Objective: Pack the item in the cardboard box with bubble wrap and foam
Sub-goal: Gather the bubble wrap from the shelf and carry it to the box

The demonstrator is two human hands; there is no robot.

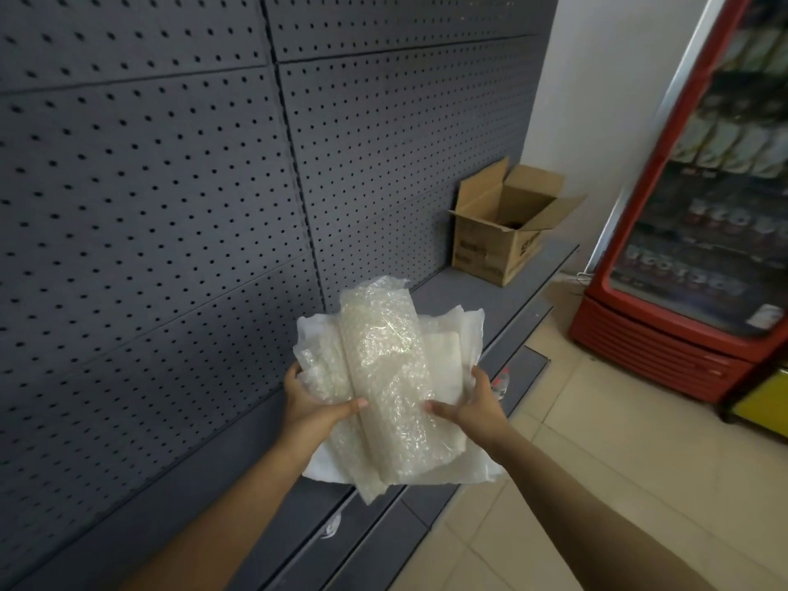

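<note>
While both hands (317,409) (471,405) grip it, bubble wrap bundle (392,377) sits between.

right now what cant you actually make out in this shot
- Inside the bubble wrap bundle, head view: cloudy layers hide whatever is wrapped, if anything.
- Bottom of the cardboard box: its walls and flaps hide most of it; only a dark patch shows.
- Print on the box: too blurred to read.
- Drinks in the red fridge: blurred, cut by the right edge.
- Left hand and right hand: fingers under the foam sheets are hidden.
</note>
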